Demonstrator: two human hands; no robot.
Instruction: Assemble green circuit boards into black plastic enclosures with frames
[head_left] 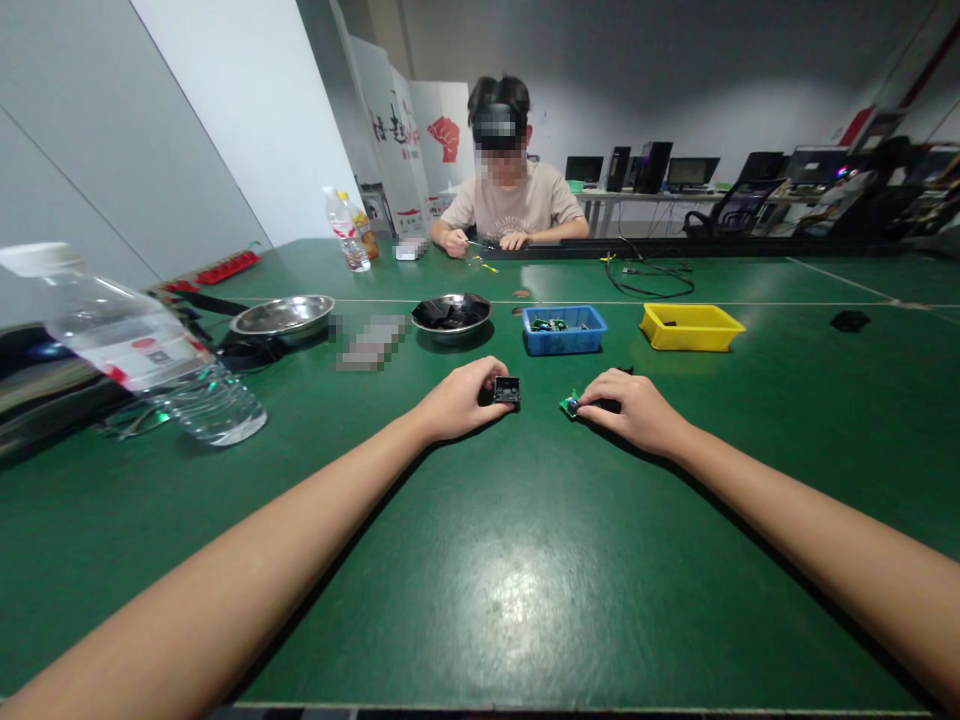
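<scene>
Between the thumb and fingers of my left hand (466, 402) is a small black plastic housing (507, 390), its hollow side facing me. My right hand (636, 408), a short way to the right, pinches a small green circuit board (569, 405) close to the tabletop. Something dark shows behind and under the right fingers; I cannot make out what it is. Beyond the hands stands a blue bin (564, 341) with circuit boards in it. To its left, a metal bowl (452, 336) holds black plastic pieces.
A yellow bin (691, 338) with a small dark piece stands at the right. An empty metal dish (282, 318) and a large water bottle (150, 345) are at the left. Across the green table (495, 560), a person (514, 205) works with their hands near a black cable (656, 280).
</scene>
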